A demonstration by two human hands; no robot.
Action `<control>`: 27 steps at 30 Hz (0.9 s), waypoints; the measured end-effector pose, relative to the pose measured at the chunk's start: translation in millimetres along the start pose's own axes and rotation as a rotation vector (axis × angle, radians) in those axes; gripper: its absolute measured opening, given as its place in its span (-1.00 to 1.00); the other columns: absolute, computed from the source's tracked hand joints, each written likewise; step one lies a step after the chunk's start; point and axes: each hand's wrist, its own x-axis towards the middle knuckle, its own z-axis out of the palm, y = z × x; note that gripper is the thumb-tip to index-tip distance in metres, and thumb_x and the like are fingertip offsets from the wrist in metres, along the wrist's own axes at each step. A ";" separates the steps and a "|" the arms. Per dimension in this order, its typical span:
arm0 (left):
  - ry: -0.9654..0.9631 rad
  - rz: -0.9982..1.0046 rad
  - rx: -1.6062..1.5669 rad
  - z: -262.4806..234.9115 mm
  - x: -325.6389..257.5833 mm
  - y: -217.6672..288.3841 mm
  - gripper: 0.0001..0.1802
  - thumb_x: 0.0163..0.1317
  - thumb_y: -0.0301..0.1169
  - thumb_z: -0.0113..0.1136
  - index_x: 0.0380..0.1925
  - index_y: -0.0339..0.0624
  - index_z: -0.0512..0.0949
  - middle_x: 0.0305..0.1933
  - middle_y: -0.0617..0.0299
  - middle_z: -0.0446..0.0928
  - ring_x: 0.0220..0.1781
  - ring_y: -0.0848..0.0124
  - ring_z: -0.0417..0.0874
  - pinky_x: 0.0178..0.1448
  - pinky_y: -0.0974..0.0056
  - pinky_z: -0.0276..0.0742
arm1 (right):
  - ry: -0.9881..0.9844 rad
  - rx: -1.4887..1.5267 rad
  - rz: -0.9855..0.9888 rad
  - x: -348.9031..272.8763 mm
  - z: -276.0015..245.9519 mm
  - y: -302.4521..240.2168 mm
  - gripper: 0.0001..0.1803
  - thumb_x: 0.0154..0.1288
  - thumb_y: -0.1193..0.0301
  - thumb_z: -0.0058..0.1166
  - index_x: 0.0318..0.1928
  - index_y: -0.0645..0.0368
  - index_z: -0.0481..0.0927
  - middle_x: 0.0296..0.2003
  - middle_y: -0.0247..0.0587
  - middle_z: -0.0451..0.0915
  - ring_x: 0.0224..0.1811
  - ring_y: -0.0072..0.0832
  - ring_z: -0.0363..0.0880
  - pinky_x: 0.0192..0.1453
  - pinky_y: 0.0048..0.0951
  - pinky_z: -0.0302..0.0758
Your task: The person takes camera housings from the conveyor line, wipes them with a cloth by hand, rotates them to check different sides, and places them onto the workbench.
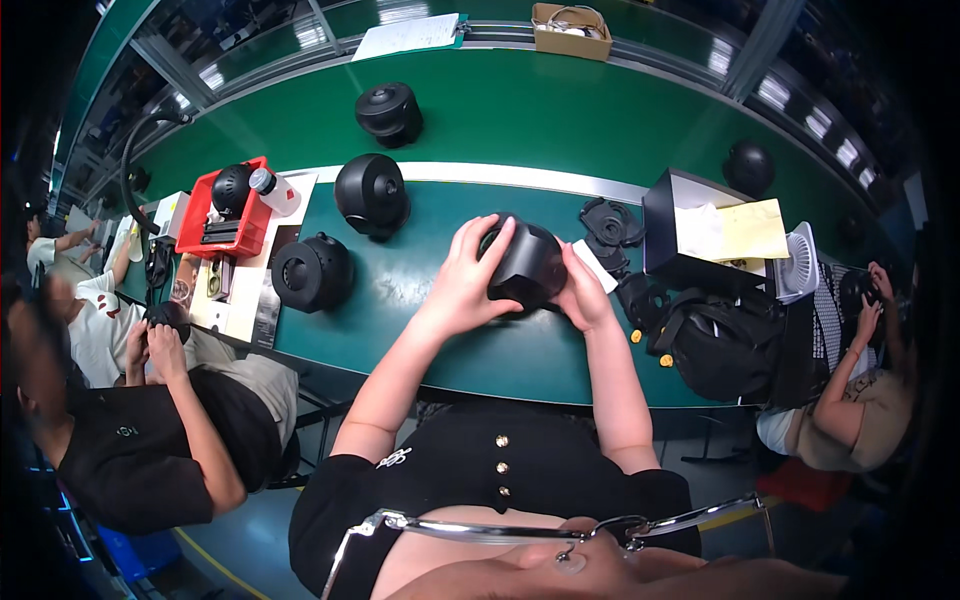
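Note:
Between my two hands, above the green table, is a rounded black plastic housing [528,265] with a glossy, faceted face. My left hand [468,282] wraps its left side, fingers over the top and thumb low at the front. My right hand [582,297] grips the right side; its fingers are partly hidden behind the housing. A white strip [595,265] shows beside the right fingers; whether it is held or lies on the table I cannot tell. Two similar black housings, one with a round opening [312,272] and one behind it [372,195], stand to the left.
Right of my hands are black ring-shaped parts [612,224], a black bag [722,345], yellow pieces [636,337] and a box with yellow paper [745,232]. At left stand a red bin [222,212] and a bottle [273,190]. Co-workers sit either side.

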 end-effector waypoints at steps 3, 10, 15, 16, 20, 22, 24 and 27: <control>0.050 -0.015 0.032 9.6 -10.2 -6.6 0.19 -0.34 -0.30 0.65 0.42 -0.02 0.26 0.41 -0.09 0.17 0.39 -0.18 0.26 0.39 -0.11 0.36 | 0.137 -0.464 -0.174 -3.6 -31.3 -7.9 -0.50 0.48 0.22 0.06 0.32 0.17 0.43 0.12 -0.20 0.58 0.23 -0.45 0.51 0.26 -0.29 0.48; 0.124 0.107 0.037 27.5 -7.6 -4.4 0.09 -0.28 -0.30 0.64 0.38 -0.05 0.33 0.41 -0.05 0.22 0.42 -0.13 0.27 0.41 -0.07 0.36 | 0.198 -1.666 -0.748 -20.2 -32.2 -17.2 -0.65 0.06 0.59 0.20 -0.06 0.22 0.69 -0.12 0.04 0.64 -0.07 -0.01 0.59 0.17 -0.17 0.51; 0.097 0.036 -0.249 35.5 -5.2 -10.0 0.27 -0.21 -0.26 0.64 0.50 -0.16 0.06 0.47 -0.12 0.17 0.48 -0.03 0.28 0.46 0.02 0.32 | 0.530 -1.356 -0.777 -19.6 -33.5 -37.8 -0.78 0.18 0.62 0.10 -0.16 0.29 0.70 -0.28 -0.04 0.63 -0.18 -0.14 0.61 -0.03 -0.22 0.53; 0.152 -0.028 -0.297 38.8 -6.8 -9.0 0.32 -0.22 -0.25 0.65 0.52 -0.19 0.00 0.46 -0.14 0.18 0.48 -0.03 0.28 0.47 0.03 0.32 | 0.586 -1.191 -0.786 -23.4 -26.6 -43.1 -0.78 0.22 0.62 0.10 -0.13 0.29 0.69 -0.28 -0.07 0.64 -0.20 -0.22 0.63 -0.05 -0.28 0.53; 0.203 -0.127 -0.373 61.2 -9.8 -7.4 0.37 -0.24 -0.26 0.66 0.52 -0.29 -0.07 0.40 -0.20 0.26 0.45 -0.07 0.29 0.44 0.01 0.32 | 0.391 -0.924 -0.812 -19.1 -11.3 -28.1 -0.75 0.38 0.61 -0.02 -0.01 0.38 0.64 -0.04 -0.09 0.68 -0.08 -0.50 0.64 0.06 -0.48 0.53; 0.281 -0.070 -0.198 65.4 -5.9 6.1 0.34 -0.27 -0.31 0.65 0.49 -0.35 -0.02 0.37 -0.22 0.30 0.44 -0.12 0.28 0.45 -0.01 0.27 | 0.441 -1.035 -0.741 -15.4 17.1 -19.4 -0.63 0.44 0.53 -0.05 0.20 0.34 0.53 0.21 0.04 0.55 0.02 -0.35 0.66 0.13 -0.44 0.53; 0.289 -0.088 -0.174 72.1 -5.4 -1.4 0.32 -0.27 -0.34 0.64 0.48 -0.38 0.00 0.37 -0.21 0.31 0.45 -0.16 0.26 0.47 -0.04 0.25 | 0.359 -1.165 -0.768 -15.3 32.2 -20.8 -0.61 0.46 0.45 -0.06 0.22 0.34 0.52 0.27 0.10 0.48 0.23 -0.18 0.52 0.29 -0.29 0.42; 0.240 0.009 -0.148 75.0 -3.7 -8.4 0.30 -0.25 -0.38 0.61 0.48 -0.38 -0.01 0.38 -0.20 0.29 0.46 -0.20 0.24 0.48 -0.05 0.24 | 0.287 -1.556 -0.834 -7.7 41.7 -31.6 -0.59 0.47 0.43 -0.09 0.25 0.31 0.50 0.32 0.13 0.41 0.38 -0.03 0.38 0.42 -0.20 0.32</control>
